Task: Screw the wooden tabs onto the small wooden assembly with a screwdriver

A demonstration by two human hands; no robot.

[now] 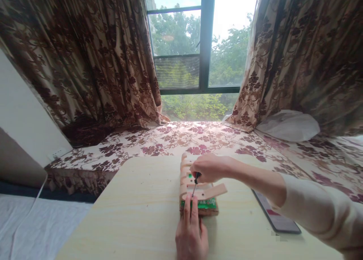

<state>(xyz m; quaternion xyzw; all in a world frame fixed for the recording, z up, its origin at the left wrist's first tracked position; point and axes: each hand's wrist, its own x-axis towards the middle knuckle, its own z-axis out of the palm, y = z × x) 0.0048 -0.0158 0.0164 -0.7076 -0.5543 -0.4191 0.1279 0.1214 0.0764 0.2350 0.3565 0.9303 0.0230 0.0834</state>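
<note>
A screwdriver (195, 186) with a dark handle is gripped in my right hand (211, 168), its fingers closed round the handle. The shaft tilts down to the near end of a pale wooden piece (200, 194) with small holes. My left hand (191, 235) reaches in from below with index and middle fingers stretched out, their tips on either side of the screwdriver's tip. Whether a screw sits there is too small to tell. Beneath the wood lies a green and brown printed packet (208, 204). A loose-looking flat wooden strip (218, 190) juts out to the right.
The pale table (127, 207) carries all this. A phone or tablet (276, 212) lies right, partly under my right forearm. Beyond is a ledge (176, 139) with flowered cloth, a white plastic bag (289, 125), curtains (119, 55) and a window.
</note>
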